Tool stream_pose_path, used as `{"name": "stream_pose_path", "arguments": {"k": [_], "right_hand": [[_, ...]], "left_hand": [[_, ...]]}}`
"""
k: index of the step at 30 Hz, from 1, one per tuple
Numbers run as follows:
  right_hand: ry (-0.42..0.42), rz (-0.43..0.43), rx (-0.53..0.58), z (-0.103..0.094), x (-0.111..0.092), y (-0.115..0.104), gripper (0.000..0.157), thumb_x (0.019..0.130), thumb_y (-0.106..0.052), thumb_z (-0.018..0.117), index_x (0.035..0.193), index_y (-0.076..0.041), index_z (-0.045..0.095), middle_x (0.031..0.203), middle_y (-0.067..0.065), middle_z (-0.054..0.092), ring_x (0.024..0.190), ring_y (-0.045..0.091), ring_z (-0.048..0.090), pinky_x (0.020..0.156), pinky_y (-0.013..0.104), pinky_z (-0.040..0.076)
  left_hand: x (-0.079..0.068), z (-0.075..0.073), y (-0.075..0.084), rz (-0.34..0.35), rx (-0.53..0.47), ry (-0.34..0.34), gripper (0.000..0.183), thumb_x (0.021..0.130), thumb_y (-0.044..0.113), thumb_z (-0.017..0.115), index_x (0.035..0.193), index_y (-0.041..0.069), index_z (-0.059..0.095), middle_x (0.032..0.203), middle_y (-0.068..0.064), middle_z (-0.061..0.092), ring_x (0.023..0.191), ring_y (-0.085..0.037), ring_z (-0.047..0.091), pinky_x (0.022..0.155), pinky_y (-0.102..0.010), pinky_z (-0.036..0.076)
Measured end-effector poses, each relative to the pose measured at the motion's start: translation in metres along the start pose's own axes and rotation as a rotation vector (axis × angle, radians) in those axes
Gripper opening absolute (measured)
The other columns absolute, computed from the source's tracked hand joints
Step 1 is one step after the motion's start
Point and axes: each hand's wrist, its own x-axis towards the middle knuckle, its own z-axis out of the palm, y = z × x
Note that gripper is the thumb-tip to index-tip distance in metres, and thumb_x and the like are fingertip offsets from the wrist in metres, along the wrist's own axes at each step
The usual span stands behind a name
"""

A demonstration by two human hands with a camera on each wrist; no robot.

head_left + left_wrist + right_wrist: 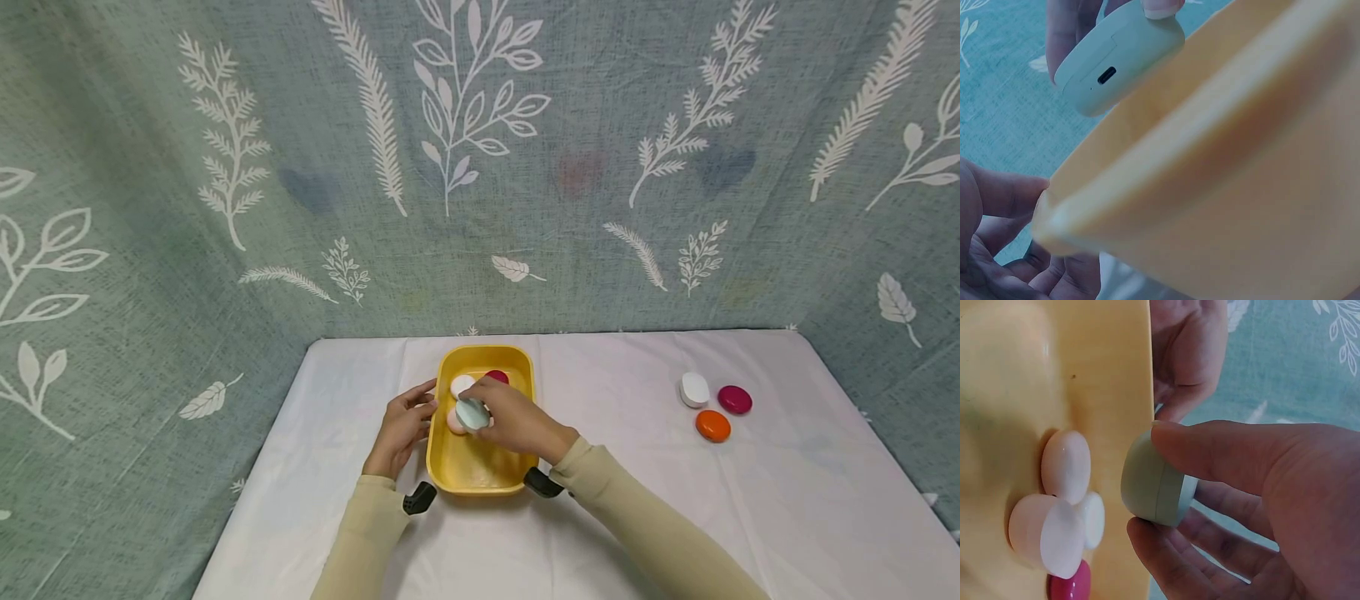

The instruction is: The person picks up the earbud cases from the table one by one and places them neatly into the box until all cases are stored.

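Observation:
My right hand (517, 417) pinches a pale green earbud charging case (1154, 478) between thumb and fingers, above the yellow tray (480, 479). A small dark port (1107, 75) shows on the case's side. Inside the tray lie a white rounded piece (462, 386), a magenta one (497, 377) and a pale pink one (454, 422). The right wrist view also shows a pinkish oval piece (1066, 465) among them. My left hand (400, 433) touches the tray's left rim from outside, its fingers loosely bent.
To the right on the white cloth (615, 467) lie a white rounded piece (694, 389), a magenta oval piece (734, 399) and an orange oval piece (712, 426), close together. A leaf-patterned grey-green curtain (487, 275) hangs behind the table.

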Motion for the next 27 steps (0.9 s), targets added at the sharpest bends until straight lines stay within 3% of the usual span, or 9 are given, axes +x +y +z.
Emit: {"name": "stream_pose_path", "arguments": {"k": [4,12,19,27], "right_hand": [[-0.047,0.007,-0.005,0.001,0.004,0.001,0.051,0.088,0.002,0.083,0.137,0.002,0.066,0.134,0.017,0.064,0.110,0.024,0.062,0.097,0.038,0.054],[-0.146,0.030,-0.012,0.005,0.012,0.000,0.049,0.086,-0.001,0.085,0.133,0.000,0.070,0.128,0.012,0.065,0.110,0.023,0.061,0.101,0.036,0.055],[-0.200,-0.023,-0.038,0.010,0.016,0.000,0.046,0.084,0.001,0.086,0.128,-0.002,0.072,0.126,0.010,0.068,0.108,0.020,0.061,0.102,0.032,0.053],[-0.243,-0.026,-0.040,0.012,0.019,0.001,0.045,0.086,0.002,0.085,0.128,0.000,0.072,0.127,0.012,0.068,0.108,0.021,0.062,0.102,0.031,0.053]], "left_hand": [[0.000,0.000,0.001,0.000,-0.003,-0.004,0.045,0.107,0.004,0.058,0.152,0.009,0.058,0.125,-0.017,0.056,0.073,-0.011,0.062,0.063,-0.021,0.054],[-0.001,0.001,0.002,-0.005,-0.002,-0.001,0.045,0.108,0.004,0.058,0.152,0.009,0.058,0.123,-0.015,0.056,0.075,-0.012,0.063,0.065,-0.022,0.055],[-0.001,0.001,0.002,-0.010,0.002,0.001,0.045,0.108,0.005,0.058,0.153,0.009,0.057,0.124,-0.015,0.055,0.074,-0.010,0.061,0.064,-0.021,0.055],[-0.001,0.000,0.002,-0.007,0.004,0.000,0.045,0.108,0.004,0.058,0.153,0.009,0.057,0.124,-0.015,0.056,0.072,-0.010,0.061,0.064,-0.021,0.054]]}}
